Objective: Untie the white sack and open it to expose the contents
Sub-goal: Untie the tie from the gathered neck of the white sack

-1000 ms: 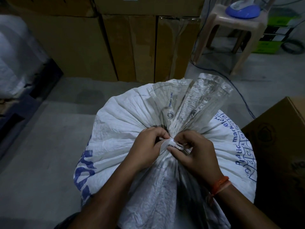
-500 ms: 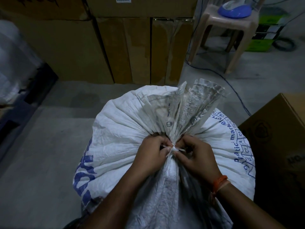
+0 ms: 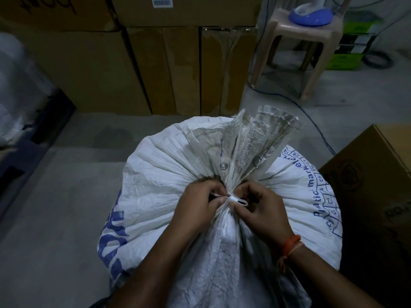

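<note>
A large white sack (image 3: 169, 174) printed with blue lettering fills the lower centre of the frame and stands on a grey concrete floor (image 3: 55, 207). Its mouth is gathered into a tight neck, and above the neck the loose top fans upward toward the middle of the frame, with two metal eyelets (image 3: 223, 165) seen in the fabric. The neck is bound by a white tie (image 3: 233, 199), knotted at the centre of the frame between the two hands.

The left hand (image 3: 195, 207) is seen just left of the knot, its fingers curled inward, with a strand of the tie pinched between thumb and fingertips. The right hand (image 3: 264, 210) is seen just right of the knot, fingers likewise curled tightly, and a small loop of the tie is held at its fingertips. Both hands are pressed against the gathered fabric. An orange thread band (image 3: 291, 243) is worn on the right wrist.

Tall brown cardboard boxes (image 3: 155, 70) are stacked across the upper left and centre. A beige plastic stool (image 3: 311, 34) is seen at the upper right, with a blue and white object (image 3: 311, 15) on its seat. Another cardboard box (image 3: 378, 185) is seen at the right edge, beside the sack. A blue cable (image 3: 311, 116) is trailed across the floor behind the sack.
</note>
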